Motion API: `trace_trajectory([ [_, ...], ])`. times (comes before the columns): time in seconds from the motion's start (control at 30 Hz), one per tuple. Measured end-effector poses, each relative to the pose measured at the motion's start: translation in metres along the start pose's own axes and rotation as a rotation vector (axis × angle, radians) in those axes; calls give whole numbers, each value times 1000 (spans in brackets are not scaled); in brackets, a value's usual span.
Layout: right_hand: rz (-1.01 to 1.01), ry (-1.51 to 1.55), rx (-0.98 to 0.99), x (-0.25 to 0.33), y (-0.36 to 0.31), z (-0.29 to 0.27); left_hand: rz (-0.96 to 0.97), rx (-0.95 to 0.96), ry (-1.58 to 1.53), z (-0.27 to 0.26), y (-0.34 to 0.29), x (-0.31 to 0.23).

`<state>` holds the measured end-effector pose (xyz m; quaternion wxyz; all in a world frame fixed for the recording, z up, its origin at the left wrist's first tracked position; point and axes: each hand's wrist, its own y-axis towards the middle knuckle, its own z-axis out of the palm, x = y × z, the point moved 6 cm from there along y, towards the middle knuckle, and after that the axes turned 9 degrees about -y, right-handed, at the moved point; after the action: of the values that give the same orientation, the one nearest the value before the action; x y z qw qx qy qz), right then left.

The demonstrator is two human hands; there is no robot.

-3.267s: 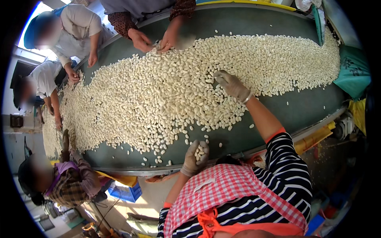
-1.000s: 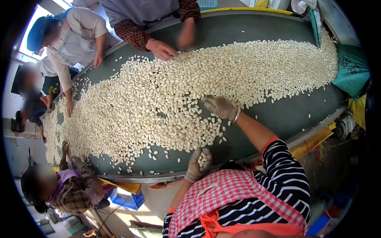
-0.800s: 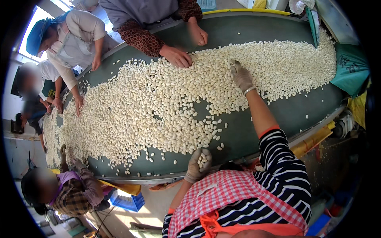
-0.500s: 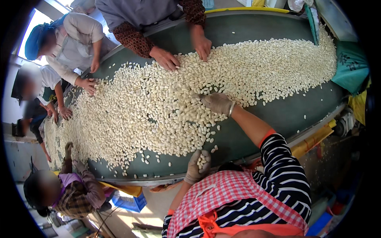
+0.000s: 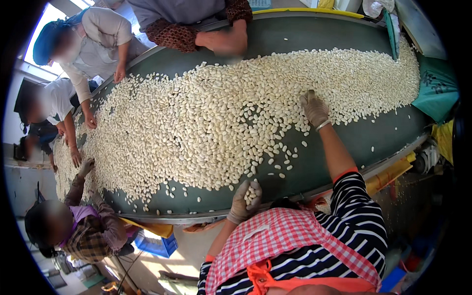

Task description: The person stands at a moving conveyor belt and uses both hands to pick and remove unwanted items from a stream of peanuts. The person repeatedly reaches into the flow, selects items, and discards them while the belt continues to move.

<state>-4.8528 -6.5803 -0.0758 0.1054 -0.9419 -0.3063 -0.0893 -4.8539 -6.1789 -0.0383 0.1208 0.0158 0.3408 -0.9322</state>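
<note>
A wide layer of white beans (image 5: 196,123) lies along the dark green conveyor belt (image 5: 324,39). Near the belt's front edge, my left hand (image 5: 240,204) in a pale glove is cupped around a small handful of white beans (image 5: 251,193). Out over the right part of the layer reaches my right hand (image 5: 315,109), gloved too, its fingers bent together and down against the beans. Whatever sits between those fingertips is hidden. A few loose beans (image 5: 281,162) are scattered on the belt between my two hands.
Across the belt is a co-worker's blurred hand (image 5: 228,42). Several more people work along the left end, one with a gloved hand (image 5: 86,167) on the near side. A green sack (image 5: 436,88) hangs at the right end. Below the belt stands a blue crate (image 5: 156,244).
My right hand has moved right and farther out over the beans. The left hand stays almost in place with its handful. The co-worker opposite has lifted both hands off the beans and drawn them together.
</note>
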Motion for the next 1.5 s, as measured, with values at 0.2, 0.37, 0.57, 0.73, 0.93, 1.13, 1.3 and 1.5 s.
trace_trajectory([
  [0.2, -213, -331, 282, 33, -18, 28, 36, 15, 70, 15, 7, 9],
  [0.37, -228, 558, 263, 28, -10, 17, 26, 35, 11, 25, 11, 20],
  [0.57, -413, -171, 349, 115, 1, -10, 6, 62, -25, 26, 21, 37],
  [0.73, -491, -336, 489, 136, -7, 17, 36, 64, 39, 36, 27, 45],
  [0.93, -675, 514, 369, 153, -14, 29, 14, 73, 43, 50, 34, 59],
  [1.13, -798, -242, 488, 250, -63, 52, 35, 77, 16, 48, 43, 71],
  [1.3, -838, -196, 567, 238, -49, 77, -18, 95, 26, 56, 49, 85],
  [1.5, -298, 986, 893, 138, -36, 37, 34, 57, 31, 64, 55, 95],
])
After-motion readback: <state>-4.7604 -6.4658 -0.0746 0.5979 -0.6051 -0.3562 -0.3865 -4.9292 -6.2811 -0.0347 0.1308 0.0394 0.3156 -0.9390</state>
